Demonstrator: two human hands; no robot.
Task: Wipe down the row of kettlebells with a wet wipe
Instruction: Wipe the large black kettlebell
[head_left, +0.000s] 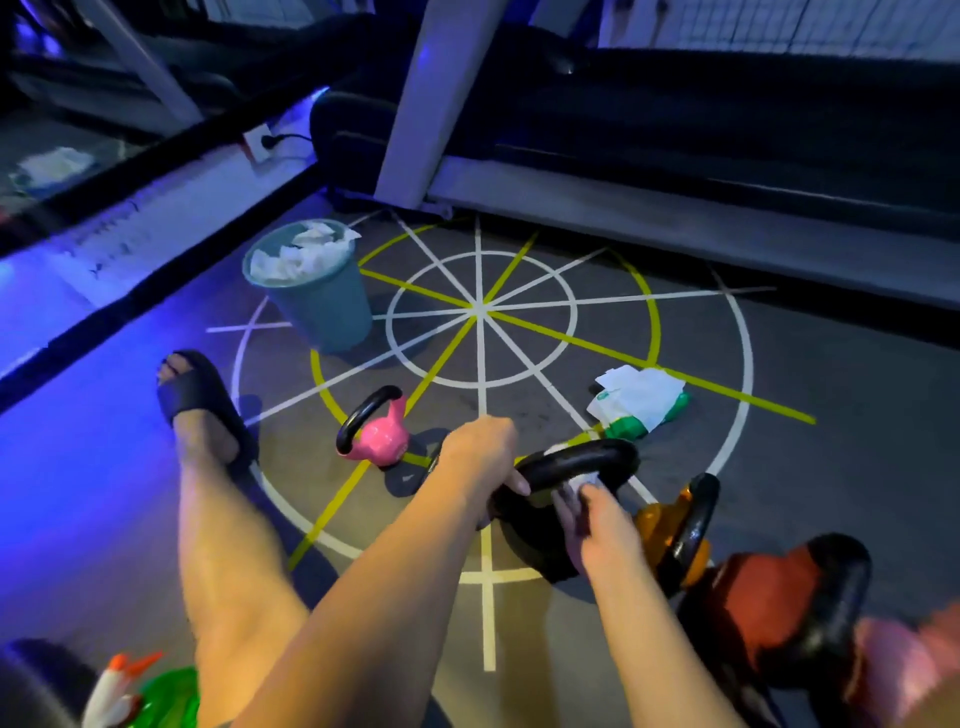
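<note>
A black kettlebell (576, 462) stands on the floor in the middle of the view. My left hand (480, 457) grips the left end of its handle. My right hand (592, 525) presses a white wet wipe (584, 480) against the inside of the handle, fingers curled round the wipe. To the left sits a small pink kettlebell (382, 434) with a black handle. To the right stand an orange kettlebell (670, 525) and a red kettlebell (769, 587), both with black handles.
A grey-blue bin (324, 304) full of used white wipes stands at the upper left of the floor markings. A green and white wipe packet (639, 402) lies to the right. My sandalled foot (200, 400) is at the left. A treadmill base (675, 218) runs along the back.
</note>
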